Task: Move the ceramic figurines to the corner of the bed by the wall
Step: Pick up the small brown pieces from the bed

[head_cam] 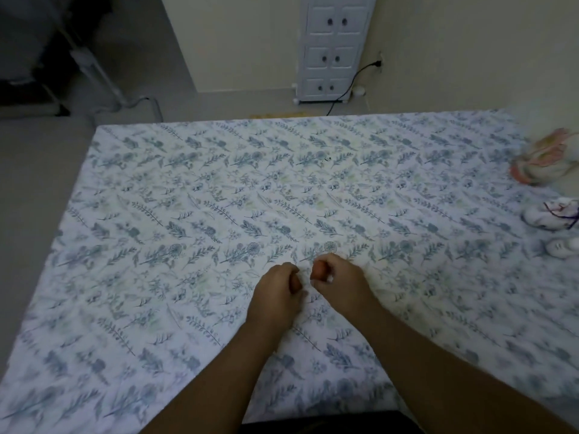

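Three ceramic figurines sit blurred at the bed's right edge: a pink and white figurine (543, 159) farthest back, a white figurine with dark purple lines (553, 214) in the middle, and a small white figurine (560, 247) nearest. My left hand (277, 294) and my right hand (338, 280) rest close together on the middle of the floral sheet (188, 198), both with fingers curled into loose fists. A pale speck shows by my right fingers; I cannot tell what it is. Both hands are far left of the figurines.
The bed's far edge meets the floor, where a white miniature cabinet (333, 48) stands against the cream wall (454, 51) with a black cord (354, 79) plugged in beside it. Dark furniture (34, 51) is at the upper left. The wall runs along the bed's right side.
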The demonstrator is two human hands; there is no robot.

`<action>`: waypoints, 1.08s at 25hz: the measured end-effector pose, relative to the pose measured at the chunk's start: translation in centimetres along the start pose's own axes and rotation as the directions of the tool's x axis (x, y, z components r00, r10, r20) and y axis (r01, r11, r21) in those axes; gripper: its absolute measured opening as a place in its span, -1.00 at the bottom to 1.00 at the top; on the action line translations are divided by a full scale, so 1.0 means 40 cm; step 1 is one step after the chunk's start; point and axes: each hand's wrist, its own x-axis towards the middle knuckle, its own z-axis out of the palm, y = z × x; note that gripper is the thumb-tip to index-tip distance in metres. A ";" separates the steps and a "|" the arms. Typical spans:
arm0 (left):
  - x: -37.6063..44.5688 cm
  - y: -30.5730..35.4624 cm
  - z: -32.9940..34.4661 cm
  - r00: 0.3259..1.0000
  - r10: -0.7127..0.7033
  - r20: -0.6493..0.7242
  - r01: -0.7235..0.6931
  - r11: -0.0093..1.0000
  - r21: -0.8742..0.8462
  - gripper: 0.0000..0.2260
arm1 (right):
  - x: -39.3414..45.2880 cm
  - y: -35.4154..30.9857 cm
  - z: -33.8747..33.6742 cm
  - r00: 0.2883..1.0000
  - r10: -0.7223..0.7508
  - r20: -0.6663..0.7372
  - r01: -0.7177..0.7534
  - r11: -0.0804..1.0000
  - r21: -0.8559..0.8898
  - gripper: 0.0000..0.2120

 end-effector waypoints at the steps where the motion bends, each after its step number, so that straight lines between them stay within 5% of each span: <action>1: 0.003 0.006 0.000 1.000 0.008 0.005 -0.008 1.000 -0.023 -0.77 | -0.007 0.001 -0.005 0.997 0.061 -0.048 -0.058 0.997 0.049 -0.78; 5: 0.030 0.115 0.038 0.983 0.152 0.107 -0.146 0.987 -0.061 -0.82 | -0.074 0.073 -0.102 0.946 0.191 -0.261 -0.144 0.972 0.187 -0.87; 12: 0.103 0.477 0.299 0.805 0.525 0.277 -0.508 0.850 -0.136 -0.76 | -0.190 0.345 -0.400 0.774 0.337 -0.536 -0.203 0.934 0.294 -0.81; 20: 0.154 0.849 0.700 0.659 0.644 0.388 -0.630 0.755 -0.182 -0.65 | -0.245 0.692 -0.708 0.550 0.478 -0.685 -0.292 0.878 0.378 -0.92; 27: 0.238 0.985 0.923 0.657 0.638 0.402 -0.624 0.759 -0.185 -0.62 | -0.205 0.862 -0.810 0.472 0.546 -0.692 -0.344 0.837 0.425 -0.92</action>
